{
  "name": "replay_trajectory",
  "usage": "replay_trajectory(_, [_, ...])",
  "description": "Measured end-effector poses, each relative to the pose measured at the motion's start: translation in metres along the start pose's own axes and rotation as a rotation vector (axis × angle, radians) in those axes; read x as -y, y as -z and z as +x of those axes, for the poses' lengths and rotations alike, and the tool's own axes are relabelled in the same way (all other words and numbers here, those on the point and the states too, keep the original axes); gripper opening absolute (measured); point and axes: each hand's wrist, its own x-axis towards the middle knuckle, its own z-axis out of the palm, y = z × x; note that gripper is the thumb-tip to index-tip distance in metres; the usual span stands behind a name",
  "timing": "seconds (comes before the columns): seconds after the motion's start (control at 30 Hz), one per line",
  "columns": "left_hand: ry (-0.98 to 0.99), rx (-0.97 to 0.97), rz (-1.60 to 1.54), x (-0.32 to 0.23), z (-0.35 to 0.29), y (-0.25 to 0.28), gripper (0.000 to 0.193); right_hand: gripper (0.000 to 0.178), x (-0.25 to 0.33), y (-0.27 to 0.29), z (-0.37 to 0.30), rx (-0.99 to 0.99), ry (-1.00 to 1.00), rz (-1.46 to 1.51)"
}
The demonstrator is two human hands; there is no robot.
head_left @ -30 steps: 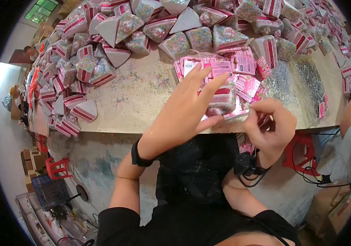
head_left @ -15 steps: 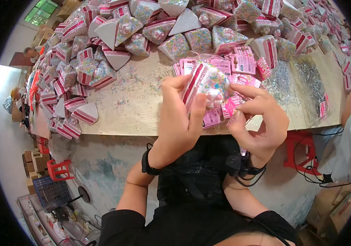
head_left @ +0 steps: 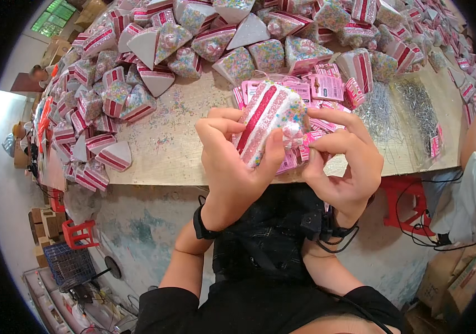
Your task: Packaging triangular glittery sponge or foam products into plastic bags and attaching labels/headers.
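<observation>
My left hand [head_left: 238, 147] is closed round a decorative cake slice [head_left: 265, 122], thumb in front and fingers behind. The slice has red, pink and white glittery layers, with pastel sprinkles and a white-and-pink swirl on its right side. Close to that swirl, my right hand [head_left: 346, 161] pinches the edge of a small pink card tag [head_left: 304, 149] between thumb and finger. Its forefinger reaches toward the slice's upper right edge. Whether the tag is fastened to the slice cannot be made out. Beneath and behind lies a heap of pink card tags [head_left: 327, 88].
Many similar cake slices [head_left: 157, 80] are piled along the back and left of the wooden table [head_left: 165, 139]. Thin metal wires [head_left: 380, 111] lie on the right beside a clear bag of wires [head_left: 418, 111]. A red stool [head_left: 407, 206] and another person's arm [head_left: 474, 133] are at right.
The slice has turned so its striped side shows more, and it has shifted slightly left. My right hand has moved a little left and up with the tag at its fingertips.
</observation>
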Motion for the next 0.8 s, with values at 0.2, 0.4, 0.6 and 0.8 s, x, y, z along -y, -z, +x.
replay_trajectory(0.2, [-0.015,-0.007,0.012,-0.002,0.000,0.000,0.051,0.019,-0.001,0.000,0.000,0.007,-0.014,0.000])
replay_trajectory(0.4, [-0.040,0.012,0.058,-0.006,0.001,0.001,0.056,0.019,-0.001,0.000,-0.002,0.014,-0.062,-0.015])
replay_trajectory(0.6, [-0.158,-0.001,0.140,-0.006,0.001,0.001,0.059,0.019,0.003,-0.003,-0.003,0.003,-0.104,-0.070])
replay_trajectory(0.8, [-0.292,-0.033,0.133,-0.005,0.003,-0.001,0.059,0.012,0.005,-0.001,-0.003,-0.011,-0.321,0.141])
